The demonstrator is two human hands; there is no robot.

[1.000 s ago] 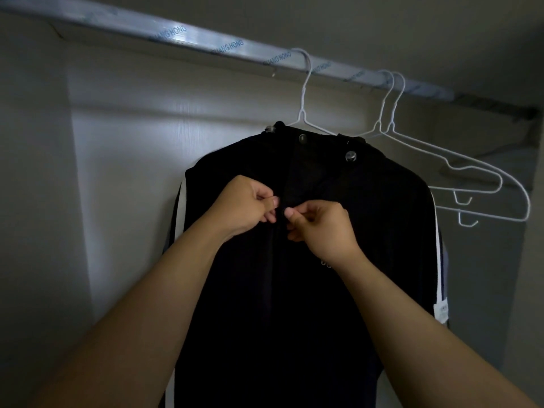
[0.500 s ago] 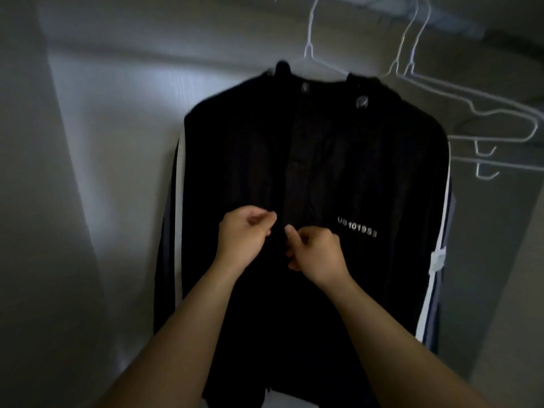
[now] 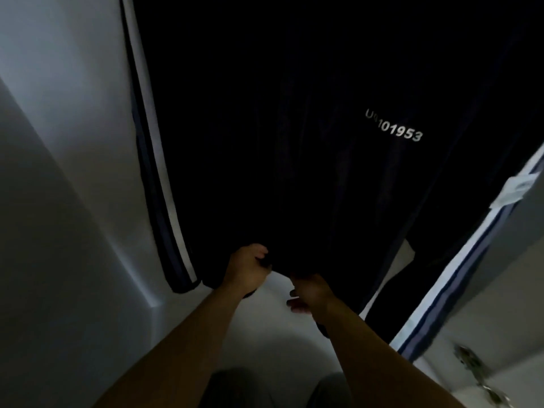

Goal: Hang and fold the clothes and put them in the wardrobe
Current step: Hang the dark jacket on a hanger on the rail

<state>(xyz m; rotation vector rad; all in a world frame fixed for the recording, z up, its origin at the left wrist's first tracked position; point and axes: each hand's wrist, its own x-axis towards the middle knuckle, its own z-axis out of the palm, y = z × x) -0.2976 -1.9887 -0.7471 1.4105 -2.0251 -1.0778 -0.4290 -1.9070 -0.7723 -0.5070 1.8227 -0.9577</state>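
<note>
Black cloth at the hem of the jacket (image 3: 323,172) is gripped by the left hand (image 3: 248,269), whose fingers are curled round the lower edge. Just beside it, the right hand (image 3: 313,293) is held against the same hem with its fingers curled inward. Whether cloth is pinched between them cannot be told, since the thumb is hidden and the light is poor. The two hands are set close together but apart, near the middle of the hem. Both forearms are stretched up from the bottom edge of the view.

The jacket is seen hanging inside the wardrobe (image 3: 59,128), with its front turned to the camera and its top cut off by the upper edge of the view. A white print (image 3: 394,129) ending in 101953 is borne on the chest, on the right of the view. A sleeve (image 3: 153,172) with white and blue stripes is hung down along the left side, ending near the back left corner of the wardrobe floor (image 3: 265,334). A second sleeve (image 3: 459,278) with like stripes is slanted along the right side, and a white tag (image 3: 518,187) is seen on it. Past that sleeve, at the lower right corner, a pale panel (image 3: 500,290) is shown with a metal hinge (image 3: 471,360) on it. Trousers (image 3: 235,387) are dimly made out at the bottom edge, between the forearms.
</note>
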